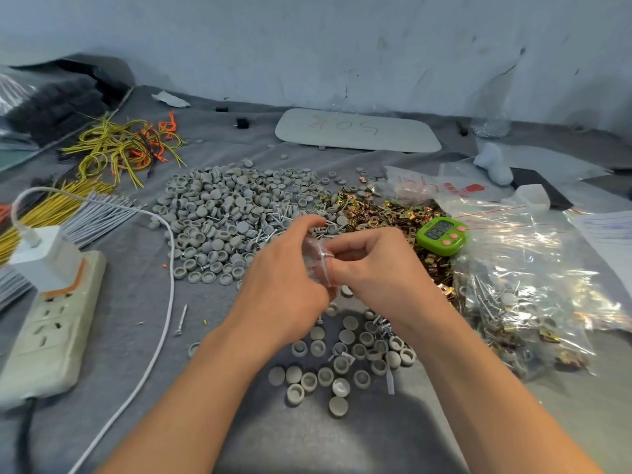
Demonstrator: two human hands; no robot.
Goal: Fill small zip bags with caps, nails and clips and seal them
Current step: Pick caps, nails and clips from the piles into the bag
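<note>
Mid-table, above the grey cloth-covered table (136,388), we are holding one small zip bag (319,268) in both hands. Our left hand (284,282) is curling its fingers round the clear body. Our right hand (372,265) is pinching at the red zip line. Something metal is glinting inside the bag; we cannot tell more.

Just beyond the hands, grey caps (222,217) are lying in a broad heap, with nails (273,229) mixed in at its right side and brass clips (376,206) heaped next to them. More caps are lying scattered toward the near edge.

Toward the far edge a white board (359,130) is showing handwritten "50"; the marks beside it are not legible to us. A green timer (443,236) is sitting on the clips, its digits blurred. Toward the right edge a large clear bag (523,285) is holding mixed hardware. Red print on a plastic bag (455,189) behind the timer is unreadable. A power strip (51,323) is lying along the left edge.
</note>
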